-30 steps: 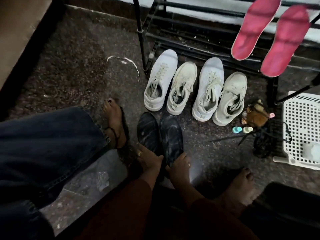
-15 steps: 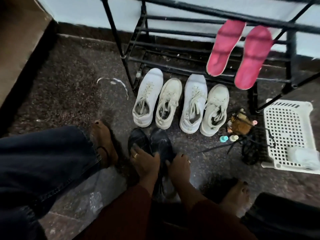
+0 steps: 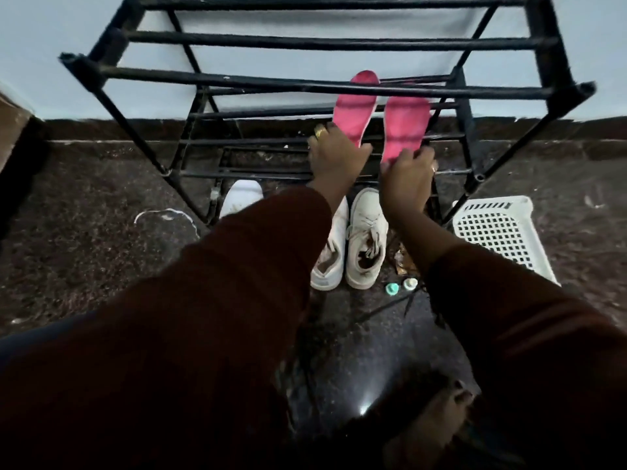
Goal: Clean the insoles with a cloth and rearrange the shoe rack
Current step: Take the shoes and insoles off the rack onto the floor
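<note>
Pink insoles (image 3: 354, 113) lie toes toward the wall (image 3: 40, 79); left hand (image 3: 334, 157) and right hand (image 3: 407, 179) fingers grip their heels.

Shoe rack (image 3: 325, 88): black frame with horizontal bar tiers, upright on the floor against a pale wall. Two pink insoles lie side by side across the middle-tier bars, right of centre, toes toward the wall. Left insole (image 3: 354, 113): heel end hidden under the left hand (image 3: 336, 156). Right insole (image 3: 405, 130): heel end pinched by the right hand (image 3: 407, 174).
</note>
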### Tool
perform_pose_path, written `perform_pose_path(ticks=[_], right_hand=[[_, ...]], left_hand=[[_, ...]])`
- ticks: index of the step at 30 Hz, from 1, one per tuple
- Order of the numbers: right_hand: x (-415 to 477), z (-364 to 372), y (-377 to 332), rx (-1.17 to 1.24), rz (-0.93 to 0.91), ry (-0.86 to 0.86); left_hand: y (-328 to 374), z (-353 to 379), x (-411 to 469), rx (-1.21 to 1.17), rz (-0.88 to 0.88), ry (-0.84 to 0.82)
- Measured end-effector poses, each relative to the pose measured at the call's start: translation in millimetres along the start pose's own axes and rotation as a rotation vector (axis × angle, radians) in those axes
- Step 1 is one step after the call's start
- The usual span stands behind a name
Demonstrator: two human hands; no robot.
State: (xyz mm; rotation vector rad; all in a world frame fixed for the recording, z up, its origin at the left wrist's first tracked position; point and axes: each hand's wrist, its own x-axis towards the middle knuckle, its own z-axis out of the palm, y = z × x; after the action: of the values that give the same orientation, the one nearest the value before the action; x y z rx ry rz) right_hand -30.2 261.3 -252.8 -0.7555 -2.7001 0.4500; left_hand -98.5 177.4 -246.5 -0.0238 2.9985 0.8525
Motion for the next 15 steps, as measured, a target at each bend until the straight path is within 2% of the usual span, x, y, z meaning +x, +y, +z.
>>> perform_pose_path(ticks=[4,8,15], right_hand=[[32,-1,-7,-0.075,0.062,-0.119],[53,14,-10,0.096,0.310,-0.236],[63,10,-8,0.213,0.353,-0.250]], left_hand=[[13,11,29,0.027,-0.078,-0.197],[20,15,44,0.164,-0.089,-0.195],[32,3,42,0.009,-0.102,-0.295]])
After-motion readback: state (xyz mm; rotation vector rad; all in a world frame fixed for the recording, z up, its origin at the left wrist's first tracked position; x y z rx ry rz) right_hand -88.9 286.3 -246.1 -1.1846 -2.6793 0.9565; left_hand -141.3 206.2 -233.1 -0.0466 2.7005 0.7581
